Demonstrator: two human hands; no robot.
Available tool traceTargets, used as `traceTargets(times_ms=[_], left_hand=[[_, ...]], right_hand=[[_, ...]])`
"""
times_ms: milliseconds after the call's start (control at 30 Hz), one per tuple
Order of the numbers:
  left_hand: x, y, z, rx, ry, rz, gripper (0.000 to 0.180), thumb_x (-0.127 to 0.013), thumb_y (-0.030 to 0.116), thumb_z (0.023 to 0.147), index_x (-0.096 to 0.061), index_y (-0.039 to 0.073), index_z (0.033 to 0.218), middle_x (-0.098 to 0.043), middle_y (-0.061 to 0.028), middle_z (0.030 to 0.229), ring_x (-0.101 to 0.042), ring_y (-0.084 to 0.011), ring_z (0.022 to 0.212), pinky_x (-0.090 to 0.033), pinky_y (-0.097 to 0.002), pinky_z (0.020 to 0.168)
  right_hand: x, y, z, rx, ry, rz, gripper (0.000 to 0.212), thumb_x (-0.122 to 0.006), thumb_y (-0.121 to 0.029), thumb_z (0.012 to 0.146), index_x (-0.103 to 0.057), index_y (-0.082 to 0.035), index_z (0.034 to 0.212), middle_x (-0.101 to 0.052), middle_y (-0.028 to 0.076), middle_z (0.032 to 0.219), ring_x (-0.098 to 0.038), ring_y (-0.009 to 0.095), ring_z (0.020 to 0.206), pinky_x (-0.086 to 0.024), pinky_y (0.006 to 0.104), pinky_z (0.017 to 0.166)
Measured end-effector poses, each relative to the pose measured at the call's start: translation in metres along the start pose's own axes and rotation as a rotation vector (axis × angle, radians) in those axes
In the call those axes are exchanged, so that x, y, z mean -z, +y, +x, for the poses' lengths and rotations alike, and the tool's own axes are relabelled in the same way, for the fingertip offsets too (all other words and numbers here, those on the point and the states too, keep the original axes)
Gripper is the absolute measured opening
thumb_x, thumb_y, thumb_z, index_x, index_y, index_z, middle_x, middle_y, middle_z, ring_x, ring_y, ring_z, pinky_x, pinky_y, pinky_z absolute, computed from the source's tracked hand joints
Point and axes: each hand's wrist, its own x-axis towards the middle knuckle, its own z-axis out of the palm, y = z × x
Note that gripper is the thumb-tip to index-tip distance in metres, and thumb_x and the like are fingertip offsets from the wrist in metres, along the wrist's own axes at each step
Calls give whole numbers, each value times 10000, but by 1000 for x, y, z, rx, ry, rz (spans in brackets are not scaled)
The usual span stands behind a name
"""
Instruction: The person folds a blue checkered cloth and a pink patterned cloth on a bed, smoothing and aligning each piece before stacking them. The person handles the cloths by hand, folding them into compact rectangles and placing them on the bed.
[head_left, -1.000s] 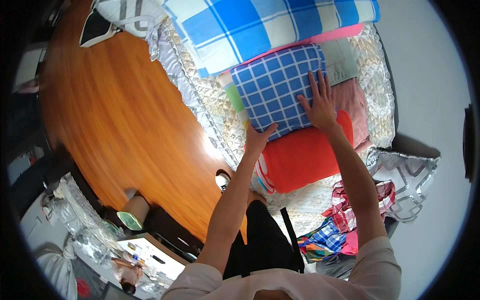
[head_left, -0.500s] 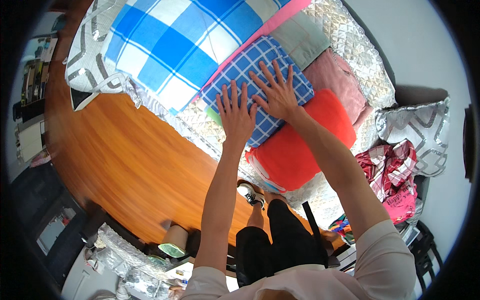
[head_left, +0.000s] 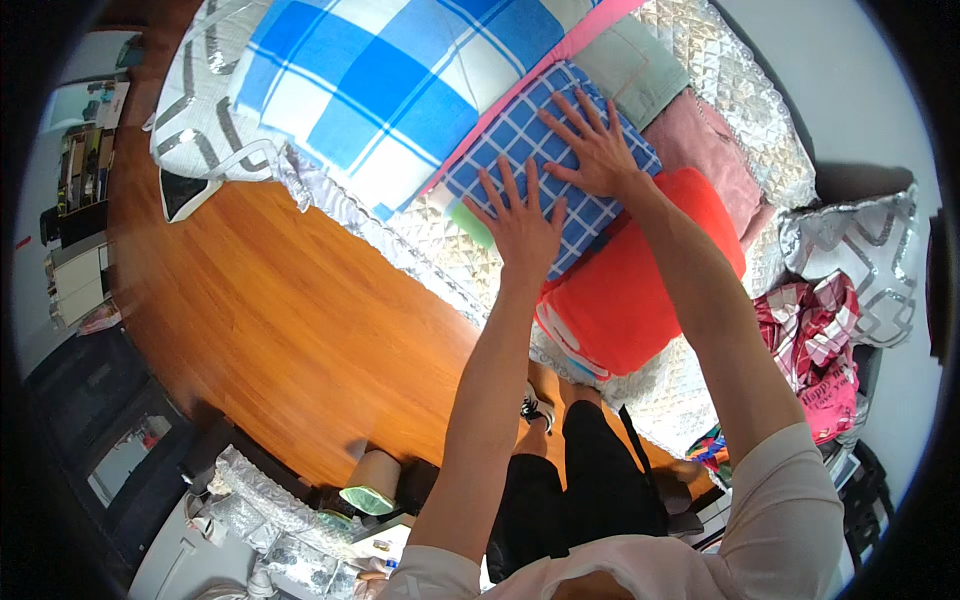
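Observation:
Both palms lie on a folded blue cloth with a white grid pattern (head_left: pixel 505 135). My left hand (head_left: pixel 520 222) rests on its near left part, fingers spread. Farther right, my right hand (head_left: pixel 598 155) lies flat with its fingers apart. A red folded blanket (head_left: pixel 650 285) sits right beside the cloth on the near side, partly beneath my right forearm. Beyond the cloth to the left is a large blue-and-white checked folded blanket (head_left: pixel 370 85) with a pink edge. A grey-green folded cloth (head_left: pixel 632 72) and a dusty pink one (head_left: pixel 705 150) lie on the far right side.
Everything lies on a quilted, silvery cream cover (head_left: pixel 745 75). A patterned cushion (head_left: pixel 855 260) and a heap of red plaid clothing (head_left: pixel 805 325) are at the right. Wooden floor (head_left: pixel 300 320) stretches to the left, with a waste bin (head_left: pixel 372 480) near the lower edge.
The whole view has shifted, so the bedding appears farther right. Both hands remain flat on the blue grid cloth, spread as before.

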Motion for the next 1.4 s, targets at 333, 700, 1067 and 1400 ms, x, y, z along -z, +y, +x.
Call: traceTargets(times_ms=[333,700,1067,1400], left_hand=[[69,3,-224,-156,-189,-521,348,-507,173,902,-514,46,1226,-441,-176,1323,-387,-365,1244,-326,-468,1031],[161,-13,-516,170,-547,-906,260,-536,227,922,-607,20,1062,-659,-150,983,-631,-245,947,-486,-329,824],[198,131,-534,-86,-610,-1076,216,-553,192,898,-618,8,991,-679,-100,841,-652,-170,790,-508,-297,713],[104,353,-641,-278,-967,-1101,189,-496,102,937,-593,-20,1044,-650,-91,950,-625,-158,854,-513,-272,765]], right_hand=[[75,-48,9,-801,-108,57,689,-422,-567,883,-336,-126,1405,-262,123,1489,-196,351,1381,-130,580,1092],[164,-270,-410,-861,-40,696,357,-593,-315,823,-591,-22,1026,-647,213,913,-623,379,878,-495,433,744],[242,-294,-668,-1121,161,1131,286,-563,-215,893,-584,6,1074,-653,119,883,-645,174,754,-496,281,625],[227,-205,-967,-1269,619,801,271,-604,-190,873,-573,7,1056,-639,104,866,-623,176,795,-497,299,695]])
